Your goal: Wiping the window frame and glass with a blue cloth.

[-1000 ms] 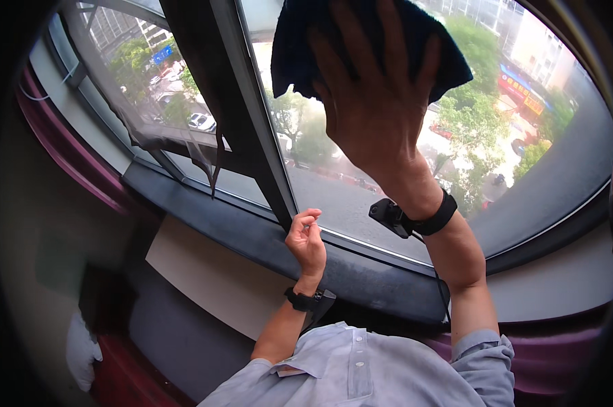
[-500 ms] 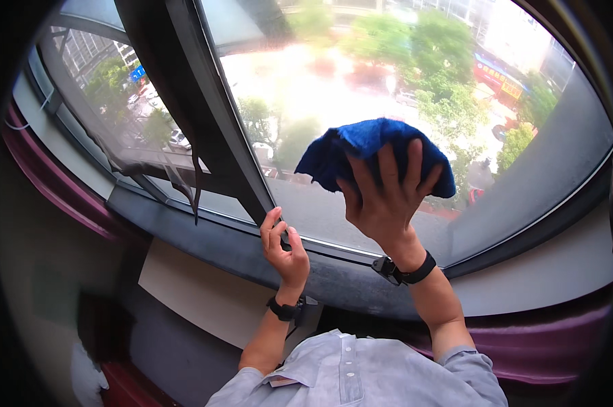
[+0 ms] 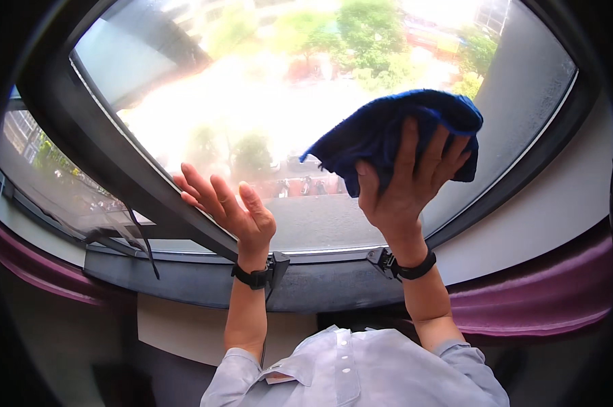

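Spread fingers of my right hand lie over a bunched blue cloth, which is up against the large window pane on its right side. The cloth's loose edge sticks out to the left of the hand, and a fold curls over at its upper right. My left hand holds nothing; its fingers are apart, beside the dark window frame post. Whether those fingertips touch the frame, I cannot tell. Each wrist wears a black strap with a small device.
Below the pane runs a dark grey sill. A tilted side window is at the left, with a dark strap hanging near it. Purple curtains gather at both sides. A pale panel sits under the sill.
The view has swung right. My right hand and the cloth have shifted a little right and up over the pane. My left hand's fingers have opened wider, and it sits higher along the frame.
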Tool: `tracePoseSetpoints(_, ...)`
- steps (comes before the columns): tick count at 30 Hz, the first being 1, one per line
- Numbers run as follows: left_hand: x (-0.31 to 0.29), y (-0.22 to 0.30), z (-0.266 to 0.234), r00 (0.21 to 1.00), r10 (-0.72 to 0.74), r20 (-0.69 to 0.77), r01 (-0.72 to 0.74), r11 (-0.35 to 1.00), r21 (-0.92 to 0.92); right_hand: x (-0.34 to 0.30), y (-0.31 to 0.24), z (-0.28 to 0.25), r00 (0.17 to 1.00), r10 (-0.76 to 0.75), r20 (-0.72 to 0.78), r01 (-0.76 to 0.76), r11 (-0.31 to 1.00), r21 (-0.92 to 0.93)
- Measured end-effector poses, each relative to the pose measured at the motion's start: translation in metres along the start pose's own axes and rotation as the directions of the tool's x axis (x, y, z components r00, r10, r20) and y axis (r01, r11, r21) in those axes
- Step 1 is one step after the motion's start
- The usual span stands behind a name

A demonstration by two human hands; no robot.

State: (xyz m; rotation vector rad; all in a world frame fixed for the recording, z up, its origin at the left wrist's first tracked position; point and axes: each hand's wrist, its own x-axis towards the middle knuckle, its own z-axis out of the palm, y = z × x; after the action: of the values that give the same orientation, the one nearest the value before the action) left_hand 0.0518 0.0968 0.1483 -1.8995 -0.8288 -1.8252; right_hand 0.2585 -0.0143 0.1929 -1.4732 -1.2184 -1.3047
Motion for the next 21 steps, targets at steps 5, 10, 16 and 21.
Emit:
tracePoseSetpoints(5,-0.010,-0.010,0.002,1.000,-0.017,0.000,0.017,1.000,-0.026,-0.149,-0.035,-0.001,0.949,-0.009,0.316,-0.037,0.990,0.140)
tracePoseSetpoints(10,-0.011,-0.008,-0.001,1.000,0.004,0.029,-0.003,1.000,-0.020,-0.087,-0.076,0.022,0.986,-0.100,0.132,0.063,0.963,0.261)
tracePoseSetpoints(16,-0.016,-0.020,-0.002,0.999,0.035,0.002,-0.035,0.998,0.058,0.061,-0.023,0.010,0.990,-0.072,-0.125,0.083,0.993,0.085)
tracePoseSetpoints(21,-0.011,-0.008,0.001,0.999,0.032,0.016,-0.032,0.999,0.013,-0.015,0.049,-0.006,0.971,0.199,-0.136,-0.199,0.980,0.012)
